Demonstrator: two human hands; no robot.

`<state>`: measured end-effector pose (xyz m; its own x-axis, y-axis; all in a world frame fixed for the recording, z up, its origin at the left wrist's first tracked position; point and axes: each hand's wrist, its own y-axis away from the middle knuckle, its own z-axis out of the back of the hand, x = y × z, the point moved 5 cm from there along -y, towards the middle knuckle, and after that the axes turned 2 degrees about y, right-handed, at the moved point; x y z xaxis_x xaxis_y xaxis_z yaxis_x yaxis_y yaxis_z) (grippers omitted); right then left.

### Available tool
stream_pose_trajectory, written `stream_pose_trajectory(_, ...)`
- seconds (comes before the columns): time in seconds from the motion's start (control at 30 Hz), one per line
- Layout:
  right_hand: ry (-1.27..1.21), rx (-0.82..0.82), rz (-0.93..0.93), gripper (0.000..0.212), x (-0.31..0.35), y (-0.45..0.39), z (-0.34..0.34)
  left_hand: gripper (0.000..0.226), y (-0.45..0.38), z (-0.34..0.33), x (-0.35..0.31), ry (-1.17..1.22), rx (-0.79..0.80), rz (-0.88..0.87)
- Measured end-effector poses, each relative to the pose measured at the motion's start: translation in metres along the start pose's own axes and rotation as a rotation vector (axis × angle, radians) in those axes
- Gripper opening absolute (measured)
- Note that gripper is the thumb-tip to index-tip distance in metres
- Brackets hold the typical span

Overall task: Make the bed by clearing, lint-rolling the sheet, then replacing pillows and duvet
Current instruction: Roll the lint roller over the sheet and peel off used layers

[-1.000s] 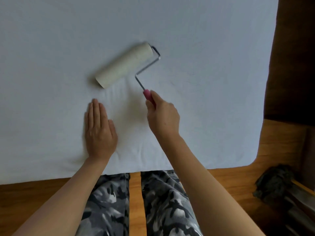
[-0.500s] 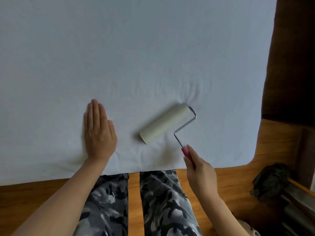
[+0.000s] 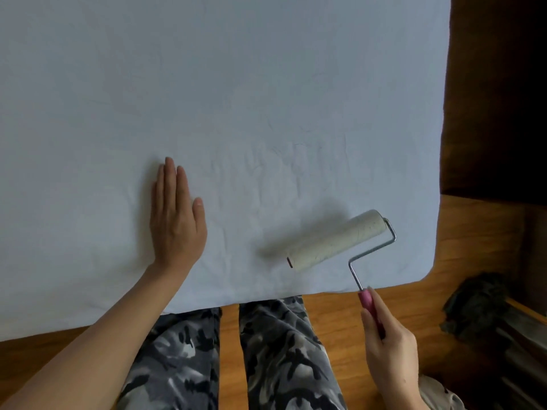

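Observation:
A white sheet (image 3: 236,99) covers the bed and fills most of the view. My left hand (image 3: 174,220) lies flat on it with straight fingers, near the bed's front edge. The lint roller (image 3: 337,241) has a pale roll, a bent wire arm and a pink handle. Its roll sits close to the sheet's front right corner, and its shadow falls to the left. My right hand (image 3: 387,341) grips the pink handle just off the bed's edge, over the wooden floor. Fine creases mark the sheet between my hands.
Wooden floor (image 3: 331,315) runs along the bed's front edge, where my legs in camouflage trousers (image 3: 266,359) stand. A dark fuzzy object (image 3: 473,303) lies on the floor at the right beside a metal frame. Dark wood furniture (image 3: 497,93) borders the bed's right side.
My right hand has pulled the lint roller from the middle of the sheet down and to the right, toward the front corner. My left hand has stayed flat in place.

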<state>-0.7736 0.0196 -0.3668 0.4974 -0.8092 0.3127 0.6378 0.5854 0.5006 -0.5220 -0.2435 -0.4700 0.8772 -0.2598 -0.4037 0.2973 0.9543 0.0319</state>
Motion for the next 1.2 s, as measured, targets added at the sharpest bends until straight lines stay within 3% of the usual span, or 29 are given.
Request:
stream_pose_trajectory(0.2, 0.093, 0.112, -0.014, 0.042, 0.040, -0.058, -0.015, 0.055, -0.030, -0.025, -0.010, -0.099, 0.041, 0.059)
stream_pose_trajectory(0.5, 0.007, 0.087, 0.137, 0.023, 0.213, -0.185, -0.046, 0.054, -0.030, -0.031, -0.009, -0.157, 0.026, 0.045)
stream_pose_trajectory(0.67, 0.014, 0.081, 0.186, 0.021, 0.257, -0.215, -0.048, 0.055, -0.028, -0.031, -0.010, -0.165, 0.008, 0.040)
stream_pose_trajectory(0.77, 0.015, 0.080, 0.197, 0.020, 0.234, -0.205, -0.050, 0.054, -0.028, -0.031, -0.010, -0.151, 0.000, 0.038)
stream_pose_trajectory(0.9, 0.010, 0.066, 0.141, 0.026, 0.151, -0.152, -0.041, 0.055, -0.028, -0.031, -0.009, -0.160, 0.025, 0.041)
stream_pose_trajectory(1.07, 0.116, 0.140, -0.019, 0.029, 0.044, -0.073, -0.017, 0.055, -0.027, -0.032, -0.010, -0.182, 0.041, 0.047)
stream_pose_trajectory(1.2, 0.136, 0.152, -0.114, 0.036, 0.011, -0.042, -0.003, 0.055, -0.028, -0.031, -0.010, -0.178, 0.041, 0.048)
